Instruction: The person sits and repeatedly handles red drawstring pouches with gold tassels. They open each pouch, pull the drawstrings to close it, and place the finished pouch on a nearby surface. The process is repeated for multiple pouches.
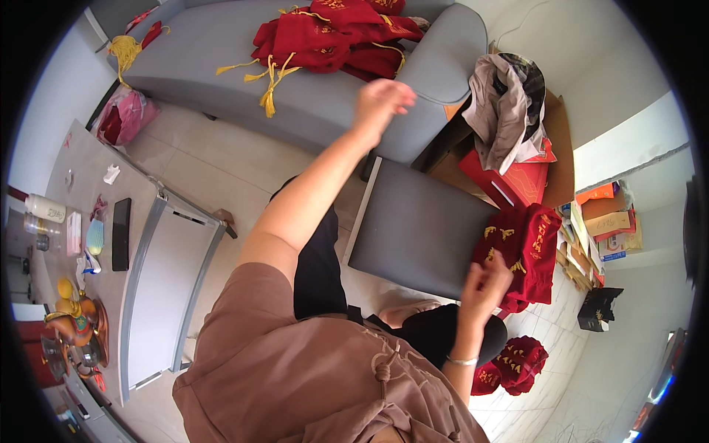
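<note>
My left hand (383, 106) is raised, with loosely bent fingers and nothing seen in it, in front of the grey sofa (205, 55). Above it in the picture lies a heap of dark red cloth drawstring bags (332, 44) with yellow cords and tassels. My right hand (487, 283), slightly blurred, has its fingers apart beside a stack of red cloth bags (532, 249) with yellow writing and bows. This stack lies at the right end of a grey padded stool (421, 227). Whether the fingers touch it, I cannot tell.
More red bags (520, 365) are on the tiled floor. A cardboard box (560, 160) holds clothing (493, 111) and a red box (520, 180). At left, a table (119, 194) carries a dark phone-like slab (121, 234), bottles and an ornament. A pink plastic bag (130, 116) stands near the sofa.
</note>
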`<action>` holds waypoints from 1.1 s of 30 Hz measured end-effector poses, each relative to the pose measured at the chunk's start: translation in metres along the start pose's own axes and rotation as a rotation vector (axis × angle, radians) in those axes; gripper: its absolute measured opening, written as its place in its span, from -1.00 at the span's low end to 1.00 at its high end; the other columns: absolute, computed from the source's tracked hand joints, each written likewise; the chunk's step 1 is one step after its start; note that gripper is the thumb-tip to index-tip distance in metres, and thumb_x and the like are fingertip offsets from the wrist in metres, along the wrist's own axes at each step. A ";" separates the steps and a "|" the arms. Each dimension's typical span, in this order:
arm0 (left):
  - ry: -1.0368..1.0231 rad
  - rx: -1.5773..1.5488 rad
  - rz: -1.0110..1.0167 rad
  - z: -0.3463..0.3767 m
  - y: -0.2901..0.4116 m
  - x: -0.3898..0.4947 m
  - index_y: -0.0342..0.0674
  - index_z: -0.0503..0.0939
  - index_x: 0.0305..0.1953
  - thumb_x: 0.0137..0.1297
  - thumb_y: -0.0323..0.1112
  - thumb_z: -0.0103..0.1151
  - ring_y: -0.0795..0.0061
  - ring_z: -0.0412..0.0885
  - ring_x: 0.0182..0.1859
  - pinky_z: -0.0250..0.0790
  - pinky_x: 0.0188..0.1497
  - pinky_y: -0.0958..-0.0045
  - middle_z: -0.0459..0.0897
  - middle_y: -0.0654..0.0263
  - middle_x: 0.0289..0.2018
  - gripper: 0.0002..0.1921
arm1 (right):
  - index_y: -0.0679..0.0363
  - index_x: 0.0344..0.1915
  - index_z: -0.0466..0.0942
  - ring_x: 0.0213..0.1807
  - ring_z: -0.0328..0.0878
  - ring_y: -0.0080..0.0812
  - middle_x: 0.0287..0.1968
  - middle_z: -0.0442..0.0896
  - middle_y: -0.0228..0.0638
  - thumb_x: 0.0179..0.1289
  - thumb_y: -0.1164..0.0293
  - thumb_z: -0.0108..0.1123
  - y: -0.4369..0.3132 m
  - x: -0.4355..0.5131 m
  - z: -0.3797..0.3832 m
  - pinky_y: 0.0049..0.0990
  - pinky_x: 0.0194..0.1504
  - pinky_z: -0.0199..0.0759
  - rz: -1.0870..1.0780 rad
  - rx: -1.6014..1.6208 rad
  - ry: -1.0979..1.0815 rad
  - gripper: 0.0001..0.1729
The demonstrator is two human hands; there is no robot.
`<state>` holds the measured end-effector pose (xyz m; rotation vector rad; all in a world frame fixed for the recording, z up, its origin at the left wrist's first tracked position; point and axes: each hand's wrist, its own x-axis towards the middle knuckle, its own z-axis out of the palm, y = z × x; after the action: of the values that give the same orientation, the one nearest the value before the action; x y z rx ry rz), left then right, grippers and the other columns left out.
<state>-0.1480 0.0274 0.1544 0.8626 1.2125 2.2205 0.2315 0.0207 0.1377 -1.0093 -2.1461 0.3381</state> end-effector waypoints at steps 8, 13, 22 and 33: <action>0.550 -0.357 -0.146 -0.094 0.004 0.090 -0.38 0.51 -0.08 0.26 -0.32 0.29 0.38 0.58 -0.18 0.50 -0.04 0.36 0.60 0.17 -0.22 -0.70 | 0.34 0.14 0.38 -0.05 0.44 -0.04 -0.05 0.46 -0.02 0.21 0.51 0.19 0.002 -0.009 0.135 -0.20 0.04 0.37 -0.126 0.069 -0.266 -0.52; 0.709 -0.385 -0.087 -0.099 0.002 0.140 -0.42 0.52 -0.07 0.27 -0.31 0.28 0.43 0.55 -0.23 0.51 -0.10 0.42 0.56 0.22 -0.25 -0.68 | 0.29 0.09 0.43 0.04 0.37 0.02 0.02 0.45 -0.02 0.19 0.44 0.20 0.013 -0.022 0.160 -0.11 0.13 0.25 -0.170 -0.140 -0.277 -0.56; 0.841 -0.241 -0.246 -0.097 -0.005 0.194 -0.39 0.49 -0.21 0.27 -0.15 0.29 0.37 0.59 -0.37 0.46 -0.34 0.40 0.58 0.21 -0.32 -0.63 | 0.27 0.04 0.45 -0.01 0.38 -0.01 -0.02 0.46 -0.05 0.17 0.46 0.17 0.013 -0.021 0.160 -0.14 0.09 0.26 -0.149 -0.113 -0.275 -0.60; 0.747 -0.160 -0.224 -0.127 -0.009 0.216 -0.31 0.49 -0.17 0.22 -0.40 0.22 0.40 0.60 -0.37 0.44 -0.32 0.35 0.60 0.28 -0.36 -0.80 | 0.26 0.02 0.46 -0.03 0.39 -0.01 -0.04 0.46 -0.05 0.16 0.47 0.16 0.013 -0.021 0.160 -0.14 0.06 0.28 -0.159 -0.093 -0.251 -0.61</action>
<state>-0.3876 0.1012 0.1595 -0.2017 1.3169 2.4718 0.1335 0.0240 0.0084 -0.8773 -2.4719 0.3031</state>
